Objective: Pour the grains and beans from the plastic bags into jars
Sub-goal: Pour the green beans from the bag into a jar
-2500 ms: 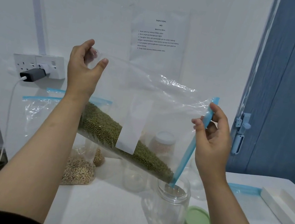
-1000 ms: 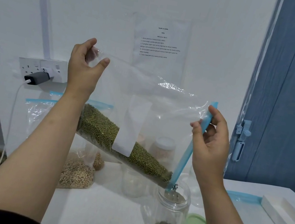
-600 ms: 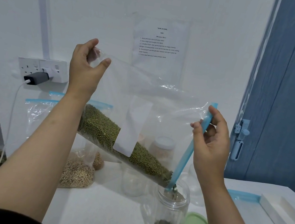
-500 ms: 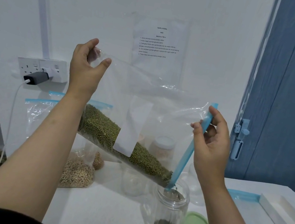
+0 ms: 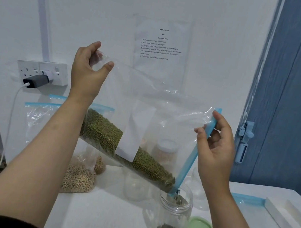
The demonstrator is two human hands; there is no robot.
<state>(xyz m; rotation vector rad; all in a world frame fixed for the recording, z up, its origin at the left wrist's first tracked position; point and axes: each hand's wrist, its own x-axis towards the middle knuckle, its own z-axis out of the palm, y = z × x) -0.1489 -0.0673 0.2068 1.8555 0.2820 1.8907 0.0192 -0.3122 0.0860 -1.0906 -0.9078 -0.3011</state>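
Bag (image 5: pixel 145 113) of green beans (image 5: pixel 119 148), tilted over the open jar (image 5: pixel 172 218) near the desk's front edge: limp, slippery film, bottom-heavy. Left hand (image 5: pixel 87 76) pinches the raised corner; right hand (image 5: pixel 214 145) pinches the blue zip strip (image 5: pixel 192 157), best hold.

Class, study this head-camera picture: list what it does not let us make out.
1. Printed sheet, head view: the print is too small to read.
2. Jar behind the held bag: contents blurred by plastic.
3. White tray: cut off by the right edge.
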